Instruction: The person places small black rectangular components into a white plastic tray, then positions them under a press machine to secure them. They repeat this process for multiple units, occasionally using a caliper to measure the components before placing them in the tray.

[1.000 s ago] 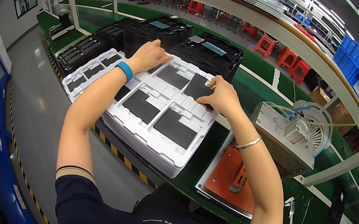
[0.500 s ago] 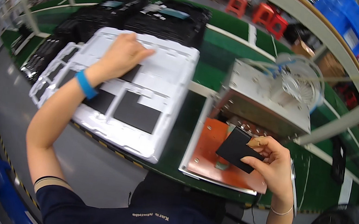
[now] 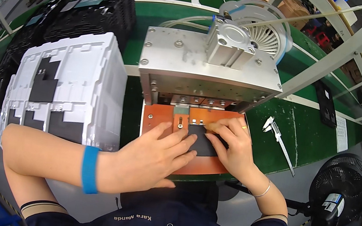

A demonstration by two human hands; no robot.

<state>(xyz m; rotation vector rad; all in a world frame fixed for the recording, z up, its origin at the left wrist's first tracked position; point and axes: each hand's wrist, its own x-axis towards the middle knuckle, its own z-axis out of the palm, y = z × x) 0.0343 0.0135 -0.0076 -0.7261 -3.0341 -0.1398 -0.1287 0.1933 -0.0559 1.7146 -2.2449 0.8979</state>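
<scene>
A flat black rectangular piece [image 3: 200,143] lies on the orange plate [image 3: 156,110] at the front of a metal press [image 3: 171,57]. My right hand [image 3: 234,146] pinches its right side between thumb and fingers. Over the plate's left part, my left hand [image 3: 148,157] is open with fingers spread, its fingertips at the piece's left edge. A small orange block with a screw [image 3: 180,123] sits just beyond those fingertips. Part of the piece is hidden by my fingers.
Left of the press stands a stack of white trays [image 3: 77,66] holding black cut pieces [image 3: 45,84]. Black trays [image 3: 92,16] are stacked behind. A caliper [image 3: 280,140] lies on the green table to the right, near a black fan [image 3: 338,194].
My left hand has come from the white trays to the orange plate. My right hand has lowered the black piece onto the plate. The view has swung right.
</scene>
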